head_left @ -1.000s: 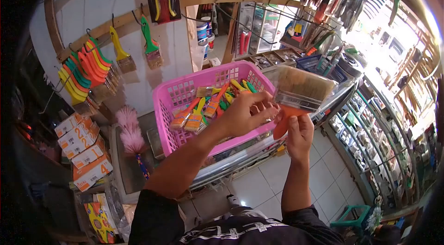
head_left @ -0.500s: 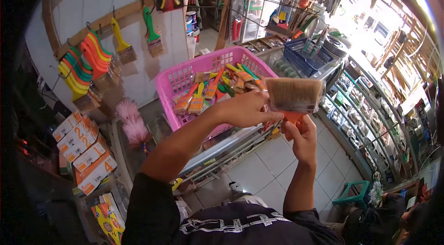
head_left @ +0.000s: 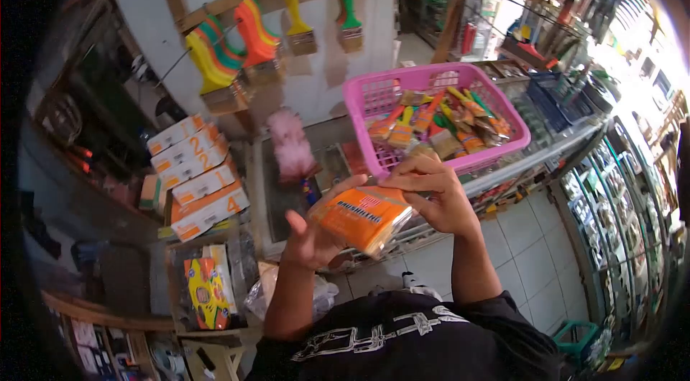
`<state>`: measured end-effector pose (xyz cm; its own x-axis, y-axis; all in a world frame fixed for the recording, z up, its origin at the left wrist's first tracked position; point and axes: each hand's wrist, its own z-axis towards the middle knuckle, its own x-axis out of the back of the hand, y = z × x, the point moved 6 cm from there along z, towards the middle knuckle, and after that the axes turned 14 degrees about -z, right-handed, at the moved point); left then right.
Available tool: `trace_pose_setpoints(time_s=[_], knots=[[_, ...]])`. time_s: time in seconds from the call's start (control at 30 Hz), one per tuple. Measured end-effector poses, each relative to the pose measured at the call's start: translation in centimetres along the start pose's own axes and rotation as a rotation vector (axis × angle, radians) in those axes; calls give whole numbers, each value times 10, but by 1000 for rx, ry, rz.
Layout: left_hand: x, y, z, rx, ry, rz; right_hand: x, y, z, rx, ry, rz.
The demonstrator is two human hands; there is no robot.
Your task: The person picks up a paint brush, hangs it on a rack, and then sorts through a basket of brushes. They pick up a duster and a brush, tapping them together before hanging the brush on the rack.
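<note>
A paintbrush pack [head_left: 366, 217] with an orange printed label and clear plastic wrap is held tilted in front of my chest. My left hand [head_left: 314, 239] supports it from beneath and the left side, its thumb standing apart and fingers reaching behind the pack. My right hand [head_left: 440, 200] has its fingers bent round the pack's upper right edge. Just beyond my hands, a pink plastic basket [head_left: 509, 149] stands on the glass counter, holding many paintbrushes [head_left: 431, 111] with orange, yellow and green handles. The brush's own handle is hidden.
Behind the counter, yellow [head_left: 296, 18], green [head_left: 351, 14] and orange paintbrushes [head_left: 255, 32] hang from a wooden rail. A pink feather duster [head_left: 289, 145] stands left of the basket, near stacked white-and-orange boxes [head_left: 198, 176]. A dark blue basket [head_left: 557, 104] sits farther right.
The view has turned left. The paintbrush has come lower and leftward, now showing its orange label instead of bristles. My left hand has moved from its top to beneath it.
</note>
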<state>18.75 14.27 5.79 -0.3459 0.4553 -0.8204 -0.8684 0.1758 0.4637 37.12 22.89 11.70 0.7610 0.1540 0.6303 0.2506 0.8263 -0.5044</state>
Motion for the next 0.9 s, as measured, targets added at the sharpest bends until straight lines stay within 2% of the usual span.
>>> trace_pose_setpoints(time_s=[0.1,0.17,0.27,0.3,0.33,0.43,0.47,0.57,0.6,0.7,0.83,0.9], knots=[[11,12,-44,-178,153,-259,-33,-20,24,171,-45,-52],[14,19,-63,-307,261,-184,-56,-36,40,290,-61,-90],[17,28,-94,-475,503,0,-94,-55,52,345,-58,-81],[16,31,-103,-537,528,55,-102,-61,55,365,-37,-65],[15,34,-111,-593,554,110,-115,-60,56,331,-99,-26],[10,41,-133,-774,664,247,-131,-71,62,215,-41,100],[12,42,-141,-839,705,262,-144,-62,62,243,-63,28],[16,44,-163,-980,780,278,-180,-36,60,108,-143,53],[18,44,-169,-1021,799,279,-195,-23,56,127,-116,-25],[28,44,-188,-1086,846,289,-233,9,47,-64,-221,-126],[29,45,-200,-1122,863,252,-257,29,38,-119,-228,-514],[27,49,-200,-1165,847,246,-261,36,43,-185,-384,-481]])
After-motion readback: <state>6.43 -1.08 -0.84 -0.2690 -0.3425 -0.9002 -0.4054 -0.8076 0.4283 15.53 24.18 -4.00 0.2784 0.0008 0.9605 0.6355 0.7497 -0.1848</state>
